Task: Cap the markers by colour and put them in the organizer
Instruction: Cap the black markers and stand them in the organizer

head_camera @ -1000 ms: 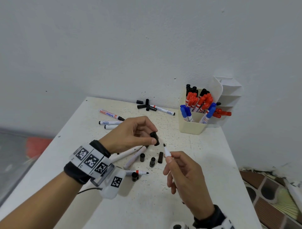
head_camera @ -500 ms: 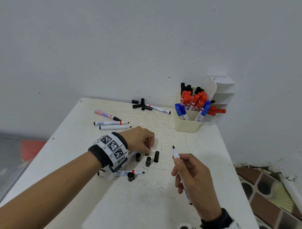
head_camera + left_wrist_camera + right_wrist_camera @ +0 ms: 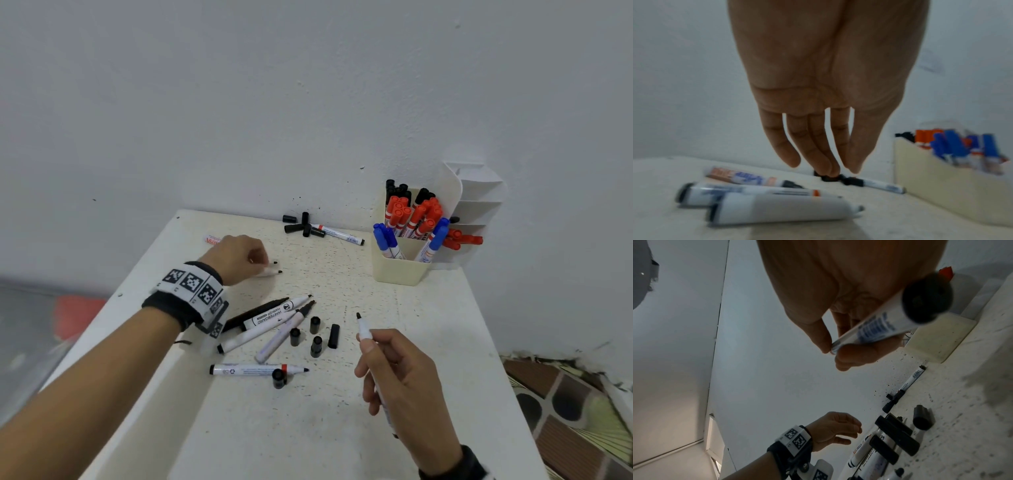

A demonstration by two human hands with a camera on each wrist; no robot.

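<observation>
My right hand (image 3: 368, 342) pinches an uncapped white marker (image 3: 363, 330) with a black tip, pointing up and away over the table. The right wrist view shows this marker (image 3: 879, 326) held between thumb and fingers. My left hand (image 3: 260, 260) hovers at the far left over two uncapped markers (image 3: 274, 270), fingers hanging straight and holding nothing (image 3: 824, 167). Several loose black caps (image 3: 315, 323) lie mid-table between my hands. The cream organizer (image 3: 397, 270) stands at the back right with capped black, red and blue markers in it.
Several uncapped markers (image 3: 267, 318) lie fanned beside the caps; another one (image 3: 253, 370) lies nearer with a cap (image 3: 279, 378) by it. More black caps (image 3: 301, 226) and a marker (image 3: 339, 234) sit by the wall. The table (image 3: 308, 428) ends close on the right.
My left hand, which held a black cap a second ago, dropped to the loose caps and has now moved, empty, to the far-left markers. The right hand still holds its marker.
</observation>
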